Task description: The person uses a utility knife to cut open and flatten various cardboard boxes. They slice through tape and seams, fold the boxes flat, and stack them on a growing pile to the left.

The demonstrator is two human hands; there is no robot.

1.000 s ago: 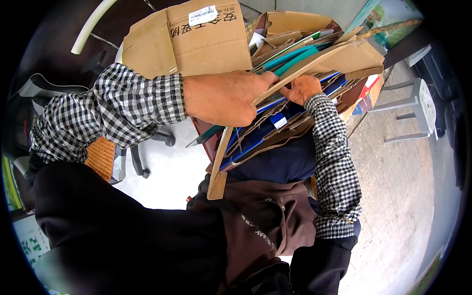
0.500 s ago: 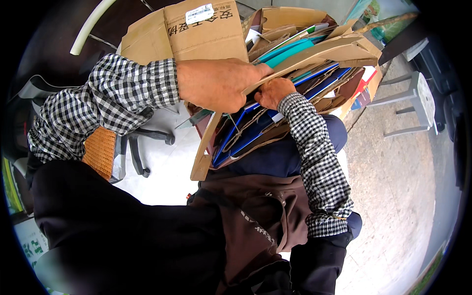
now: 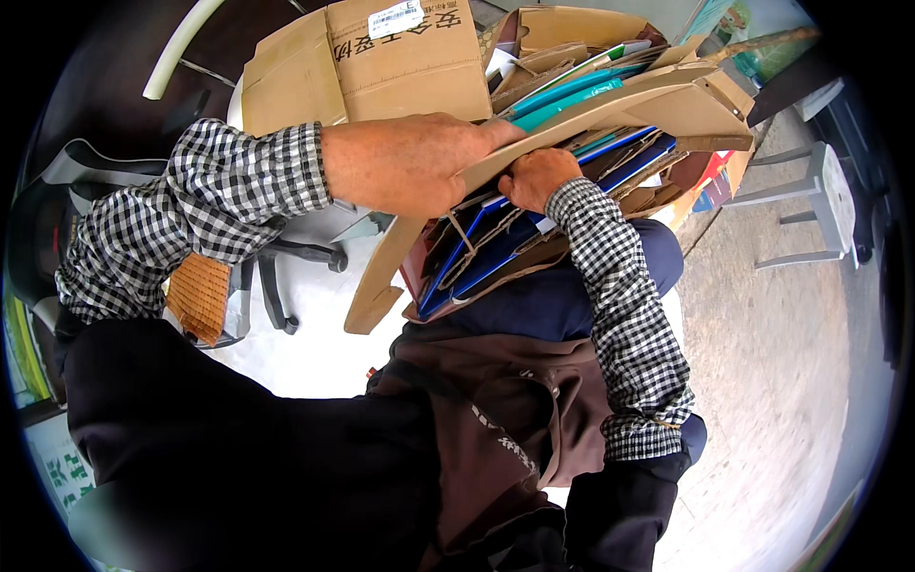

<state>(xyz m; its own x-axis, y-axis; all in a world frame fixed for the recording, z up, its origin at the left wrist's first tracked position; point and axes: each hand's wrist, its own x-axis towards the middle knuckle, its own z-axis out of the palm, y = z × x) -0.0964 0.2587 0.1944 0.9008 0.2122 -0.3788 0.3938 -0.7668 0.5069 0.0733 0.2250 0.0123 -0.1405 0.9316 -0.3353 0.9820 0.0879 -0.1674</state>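
A long, bent cardboard sheet slants across a box packed with flattened cardboard. My left hand is closed over the sheet's upper edge, with the thumb on its far side. Close by on the near side, my right hand is curled and closed among the packed pieces, against the sheet. Its fingertips are hidden, so what it grips cannot be made out. Blue-edged boards stand below my right hand, and teal pieces stick out beyond the sheet.
A flattened brown carton with a white label lies behind my left hand. My knee in dark blue cloth is against the box's near side. A grey stool stands at the right, a wheeled chair base at the left.
The sheet's lower left end has swung outward to the left, widening the gap to the blue-edged boards. My left hand has shifted slightly left with it; my right hand stays nearly in place.
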